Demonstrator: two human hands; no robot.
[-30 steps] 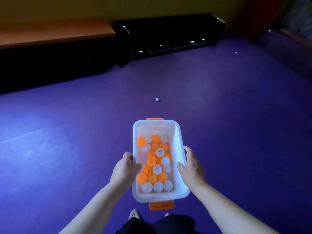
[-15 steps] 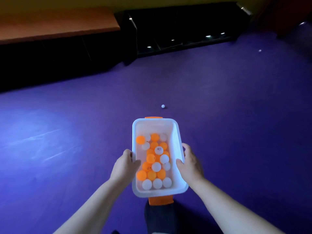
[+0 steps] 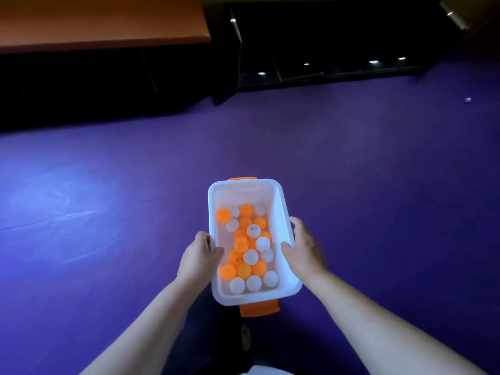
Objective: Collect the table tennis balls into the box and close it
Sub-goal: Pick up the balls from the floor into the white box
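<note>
I hold a white plastic box (image 3: 281, 212) with orange latches at both short ends, open at the top, above the purple floor. My left hand (image 3: 198, 254) grips its left long rim and my right hand (image 3: 304, 246) grips the right rim. Inside lie several orange and white table tennis balls (image 3: 250, 247), heaped toward the near end. One loose white ball (image 3: 467, 100) rests on the floor far to the right. No lid is in view.
A purple floor (image 3: 108, 212) spreads all around. A dark bench with an orange top (image 3: 102, 25) runs along the far left. A black low shelf unit (image 3: 324, 50) stands at the far centre and right. My legs and a foot (image 3: 245, 336) show below the box.
The view has moved forward. The white ball that lay on the floor just beyond the box is no longer visible. The far-right ball now sits nearer the right edge. Both hands keep their grip.
</note>
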